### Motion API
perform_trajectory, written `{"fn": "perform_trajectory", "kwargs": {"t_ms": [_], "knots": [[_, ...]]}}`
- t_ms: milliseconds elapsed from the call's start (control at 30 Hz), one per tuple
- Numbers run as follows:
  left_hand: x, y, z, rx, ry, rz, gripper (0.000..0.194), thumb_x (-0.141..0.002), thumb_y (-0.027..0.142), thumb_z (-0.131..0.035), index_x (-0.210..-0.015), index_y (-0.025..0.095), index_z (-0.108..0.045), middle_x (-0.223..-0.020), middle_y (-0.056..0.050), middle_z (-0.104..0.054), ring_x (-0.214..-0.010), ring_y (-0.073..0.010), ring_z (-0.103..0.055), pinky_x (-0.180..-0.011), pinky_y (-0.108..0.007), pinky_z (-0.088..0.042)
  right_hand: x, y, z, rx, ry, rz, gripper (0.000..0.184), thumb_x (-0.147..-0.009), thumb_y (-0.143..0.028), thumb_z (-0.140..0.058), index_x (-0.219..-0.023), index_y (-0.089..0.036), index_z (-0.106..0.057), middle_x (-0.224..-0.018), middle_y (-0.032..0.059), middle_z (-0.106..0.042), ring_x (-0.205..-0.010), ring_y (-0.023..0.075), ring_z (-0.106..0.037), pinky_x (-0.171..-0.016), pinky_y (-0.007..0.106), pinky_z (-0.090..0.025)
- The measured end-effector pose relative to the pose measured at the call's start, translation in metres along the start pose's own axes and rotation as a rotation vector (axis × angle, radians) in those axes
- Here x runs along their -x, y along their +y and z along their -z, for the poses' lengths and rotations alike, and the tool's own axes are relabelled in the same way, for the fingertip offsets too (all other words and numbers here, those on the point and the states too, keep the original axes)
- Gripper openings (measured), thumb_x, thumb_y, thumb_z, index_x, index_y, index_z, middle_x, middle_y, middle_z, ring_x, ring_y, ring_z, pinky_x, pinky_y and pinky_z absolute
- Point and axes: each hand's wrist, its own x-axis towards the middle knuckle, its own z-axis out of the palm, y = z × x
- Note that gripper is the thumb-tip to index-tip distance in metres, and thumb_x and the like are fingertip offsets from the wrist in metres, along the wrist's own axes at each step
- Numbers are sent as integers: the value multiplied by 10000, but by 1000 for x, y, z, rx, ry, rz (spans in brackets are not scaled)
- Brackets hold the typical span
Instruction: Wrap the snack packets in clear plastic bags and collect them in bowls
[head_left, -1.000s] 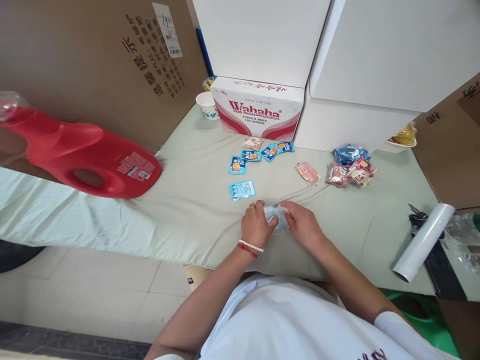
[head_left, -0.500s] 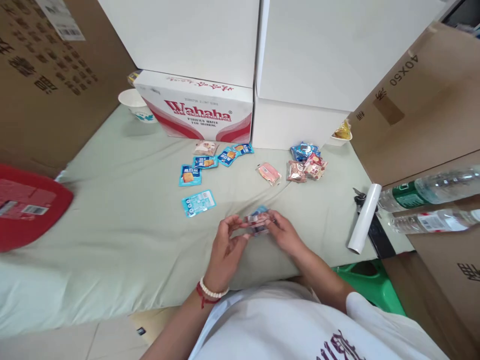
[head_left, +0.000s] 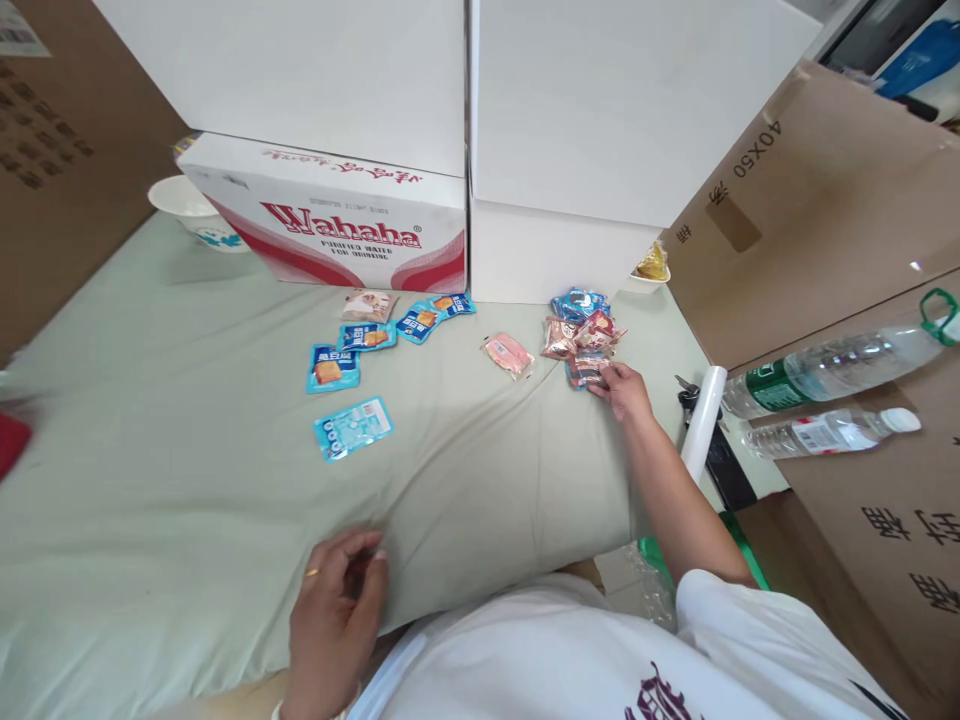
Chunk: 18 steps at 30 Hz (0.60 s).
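Observation:
My right hand (head_left: 624, 390) is closed by its fingertips on the near edge of a small wrapped snack packet (head_left: 586, 368), brown and blue. That packet lies against a pile holding a brown snack packet (head_left: 559, 337), a red-and-cream one (head_left: 598, 331) and blue ones (head_left: 581, 303). My left hand (head_left: 337, 600) rests low at the table's front edge, fingers loosely curled with a gap to the thumb and nothing in it. Left of the pile is a pink snack packet (head_left: 508, 355). Farther left lie several blue snack packets (head_left: 334, 369), a light-blue packet (head_left: 353, 428) and a beige packet (head_left: 368, 305).
A Wahaha carton (head_left: 337, 235) and white boxes (head_left: 562, 250) stand along the back. A paper bowl (head_left: 187, 205) is at the back left. To the right are a white roll (head_left: 703, 425), keys (head_left: 686, 395), and two plastic bottles (head_left: 832, 375). Green cloth covers the table.
My right hand has carried the packet rightward from between both hands to the pile. My left hand has let go and drawn back toward the front edge. The view has swung right.

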Motion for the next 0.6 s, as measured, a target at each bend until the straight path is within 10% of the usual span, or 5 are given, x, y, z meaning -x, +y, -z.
{"fn": "perform_trajectory", "kwargs": {"t_ms": [267, 433, 600], "knots": [[21, -23, 38, -261, 195, 3, 273, -939, 428, -535, -1028, 191, -636, -1045, -144, -642, -1069, -324, -600, -882, -505, -541, -1, 13, 2, 620, 291, 298, 593, -872, -586, -556, -1226, -124, -670, -1183, 184, -613, -1055, 276, -589, -1013, 445, -454], [27, -31, 59, -245, 389, 67, 261, -936, 430, -545, -973, 188, -636, -987, -128, -647, -1056, -299, -605, -767, -411, -558, 25, 7, 11, 499, 481, 518, 569, -947, -574, -395, -1122, -108, -671, -1027, 146, -655, -924, 242, -593, -893, 382, -471], [5, -37, 91, -63, 399, 230, 280, -972, 400, -500, -1114, 195, -626, -831, -28, -676, -753, -176, -658, -741, -322, -542, 79, 11, 3, 561, 215, 586, 484, -984, -527, -397, -1107, -163, -692, -869, 77, -699, -783, 228, -631, -768, 346, -468]]}}
